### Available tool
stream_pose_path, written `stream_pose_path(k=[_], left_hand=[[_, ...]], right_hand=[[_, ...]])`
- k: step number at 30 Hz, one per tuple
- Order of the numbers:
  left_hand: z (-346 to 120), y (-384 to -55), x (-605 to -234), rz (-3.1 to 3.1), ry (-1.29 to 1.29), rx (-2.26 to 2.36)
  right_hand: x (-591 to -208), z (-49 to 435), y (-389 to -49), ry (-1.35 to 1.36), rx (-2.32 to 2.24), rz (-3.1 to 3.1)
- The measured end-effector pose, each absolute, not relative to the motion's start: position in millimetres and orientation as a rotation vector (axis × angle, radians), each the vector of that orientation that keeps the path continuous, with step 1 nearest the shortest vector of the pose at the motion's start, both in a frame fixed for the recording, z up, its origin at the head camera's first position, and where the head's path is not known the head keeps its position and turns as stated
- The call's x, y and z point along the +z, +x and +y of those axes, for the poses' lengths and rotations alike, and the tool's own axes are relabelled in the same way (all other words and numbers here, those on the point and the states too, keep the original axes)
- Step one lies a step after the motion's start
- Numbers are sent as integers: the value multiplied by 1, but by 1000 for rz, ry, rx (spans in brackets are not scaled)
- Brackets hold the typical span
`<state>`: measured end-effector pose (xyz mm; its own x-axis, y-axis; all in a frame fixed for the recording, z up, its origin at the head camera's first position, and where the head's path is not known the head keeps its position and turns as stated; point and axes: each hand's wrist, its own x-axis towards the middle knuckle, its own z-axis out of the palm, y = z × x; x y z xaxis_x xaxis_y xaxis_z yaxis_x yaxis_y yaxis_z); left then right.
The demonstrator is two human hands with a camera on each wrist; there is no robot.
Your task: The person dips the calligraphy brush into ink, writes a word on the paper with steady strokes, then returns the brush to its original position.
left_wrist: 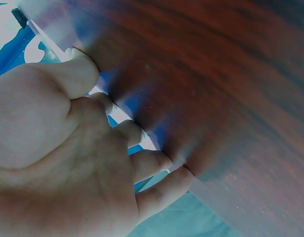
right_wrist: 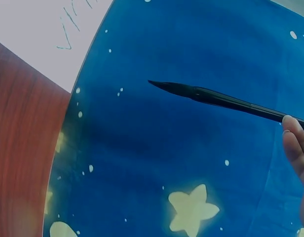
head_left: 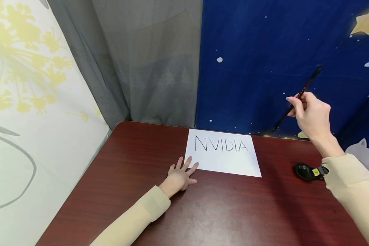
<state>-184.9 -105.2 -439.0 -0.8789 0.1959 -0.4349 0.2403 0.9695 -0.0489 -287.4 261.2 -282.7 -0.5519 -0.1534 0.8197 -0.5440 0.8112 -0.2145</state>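
A white sheet of paper (head_left: 224, 167) with "NVIDIA" drawn in dark strokes lies at the far edge of the table. My left hand (head_left: 179, 177) is spread flat over the sheet's near left corner, fingers straight. In the left wrist view, the palm and fingertips of that hand (left_wrist: 93, 148) show against the tabletop. Raised above the table's far right side, my right hand (head_left: 312, 114) pinches a dark writing brush (head_left: 306, 87) between thumb and fingers. In the right wrist view, the brush (right_wrist: 226, 100) has a pointed black tip, apart from the paper (right_wrist: 48, 39).
On the brown table (head_left: 135, 177), a black object with a yellow tag (head_left: 307, 172) lies near the right sleeve. Behind the table hang a grey curtain (head_left: 160, 68) and a blue starry cloth (head_left: 249, 68). A pale patterned wall (head_left: 49, 136) stands at the left.
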Motion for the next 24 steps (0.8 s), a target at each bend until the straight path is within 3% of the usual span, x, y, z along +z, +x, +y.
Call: stream_pose_path(k=[24], left_hand=[[-109,-198,-463,2669,348,-158]], right_hand=[[-256,294,-267,421,423,-2230]])
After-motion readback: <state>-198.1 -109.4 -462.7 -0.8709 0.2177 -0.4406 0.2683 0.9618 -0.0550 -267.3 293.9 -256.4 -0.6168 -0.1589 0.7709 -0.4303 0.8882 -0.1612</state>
